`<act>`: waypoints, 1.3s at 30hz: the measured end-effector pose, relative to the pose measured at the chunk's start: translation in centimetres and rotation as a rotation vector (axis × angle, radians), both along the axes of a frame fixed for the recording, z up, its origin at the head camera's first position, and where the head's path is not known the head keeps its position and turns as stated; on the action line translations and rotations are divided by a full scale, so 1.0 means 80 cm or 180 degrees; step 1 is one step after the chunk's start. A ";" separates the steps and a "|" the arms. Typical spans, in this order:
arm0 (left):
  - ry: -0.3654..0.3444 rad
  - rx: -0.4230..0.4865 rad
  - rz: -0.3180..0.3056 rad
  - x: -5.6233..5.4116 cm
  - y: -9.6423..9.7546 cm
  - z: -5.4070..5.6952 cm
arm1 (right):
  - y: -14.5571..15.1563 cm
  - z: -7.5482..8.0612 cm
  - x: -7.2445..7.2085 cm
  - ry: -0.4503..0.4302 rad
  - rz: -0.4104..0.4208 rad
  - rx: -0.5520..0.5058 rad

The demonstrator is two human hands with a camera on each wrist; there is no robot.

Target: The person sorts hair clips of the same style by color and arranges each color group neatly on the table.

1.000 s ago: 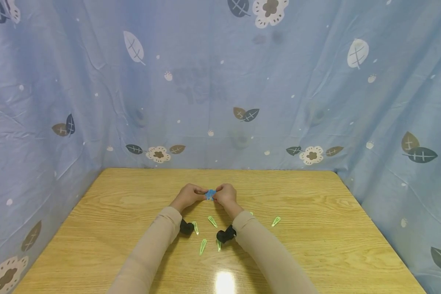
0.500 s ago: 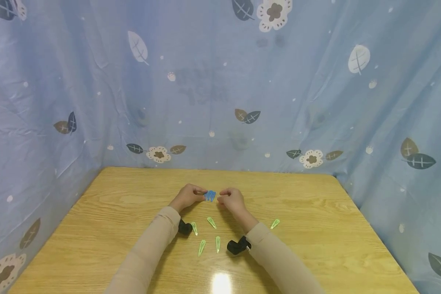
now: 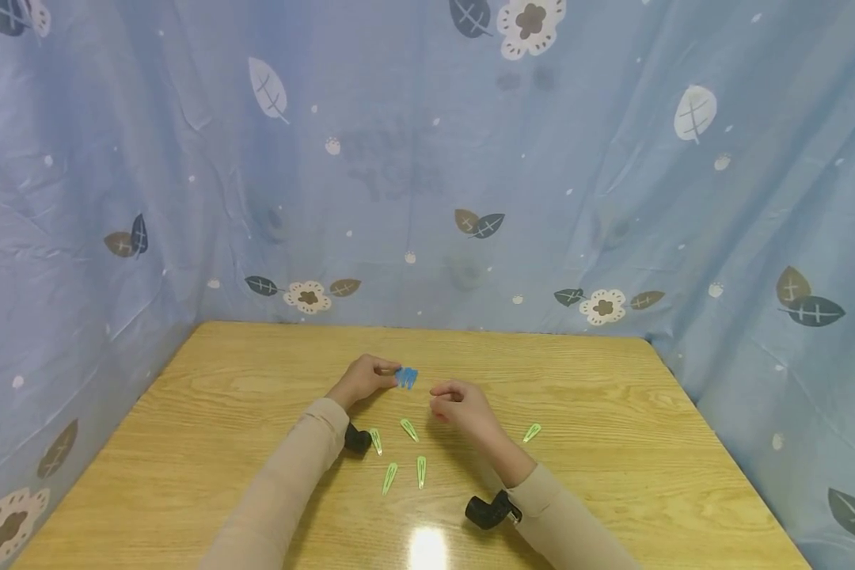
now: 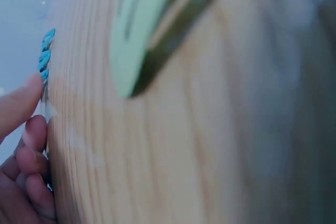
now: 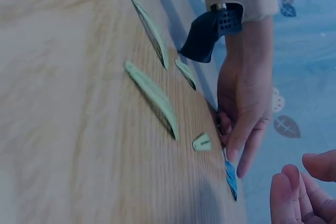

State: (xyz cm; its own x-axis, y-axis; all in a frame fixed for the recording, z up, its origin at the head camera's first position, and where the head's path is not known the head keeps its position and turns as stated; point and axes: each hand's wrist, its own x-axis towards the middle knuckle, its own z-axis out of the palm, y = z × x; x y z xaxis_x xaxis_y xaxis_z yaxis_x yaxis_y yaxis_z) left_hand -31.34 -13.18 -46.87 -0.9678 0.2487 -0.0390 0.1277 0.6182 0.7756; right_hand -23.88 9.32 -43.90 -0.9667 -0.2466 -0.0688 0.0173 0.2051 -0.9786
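A small row of blue snap hair clips [image 3: 408, 378] lies side by side near the back of the table. My left hand [image 3: 366, 377] is at the row's left end, with thumb and forefinger pinching the endmost clip; in the left wrist view a fingertip meets the blue clips [image 4: 44, 56]. Its other fingers are curled under. To the right of the row, apart from it, my right hand [image 3: 463, 405] hovers with loosely bent fingers and nothing between them. In the right wrist view its fingertips [image 5: 283, 187] show near the blue clips [image 5: 231, 179].
Several light green snap hair clips lie scattered nearer the front, among them one green clip [image 3: 421, 472] between the forearms and another green clip [image 3: 532, 432] off to the right. Black wrist cameras [image 3: 488, 511] jut from both sleeves. A blue patterned curtain [image 3: 413, 158] surrounds the wooden table [image 3: 613, 443].
My right hand has let go of the blue clips and drawn back to the right and toward me. The left hand has stayed at the row.
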 end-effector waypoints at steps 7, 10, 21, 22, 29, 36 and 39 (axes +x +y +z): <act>-0.0084 0.0288 -0.0169 0.004 -0.018 -0.008 | 0.035 -0.006 0.019 0.0106 -0.0038 0.0103; -0.0099 0.0479 -0.0171 0.011 -0.025 -0.009 | 0.054 -0.010 0.029 0.0068 -0.0086 0.0112; -0.0545 0.1198 0.0631 0.076 -0.044 -0.008 | 0.116 -0.018 0.062 0.0110 -0.0448 0.0215; -0.0527 0.1222 0.0673 0.083 -0.043 -0.005 | 0.122 -0.017 0.064 0.0122 -0.0481 0.0250; -0.0159 0.1012 0.0681 0.131 -0.038 0.000 | 0.159 -0.019 0.070 0.0017 -0.0787 0.0381; -0.0019 0.0771 0.0752 0.145 -0.032 -0.009 | 0.174 -0.027 0.068 -0.0020 -0.1046 0.0398; -0.0035 0.0646 0.0777 0.147 -0.028 -0.010 | 0.177 -0.032 0.067 -0.0050 -0.1088 0.0517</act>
State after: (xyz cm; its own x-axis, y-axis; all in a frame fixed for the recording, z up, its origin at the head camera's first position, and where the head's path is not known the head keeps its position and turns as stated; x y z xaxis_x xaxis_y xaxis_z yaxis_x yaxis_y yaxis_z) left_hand -19.62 -15.41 -47.70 -0.9997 0.0128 -0.0230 -0.0145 0.4619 0.8868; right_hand -18.53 23.50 -46.44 -0.9898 0.1055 -0.0959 0.1264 0.3374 -0.9328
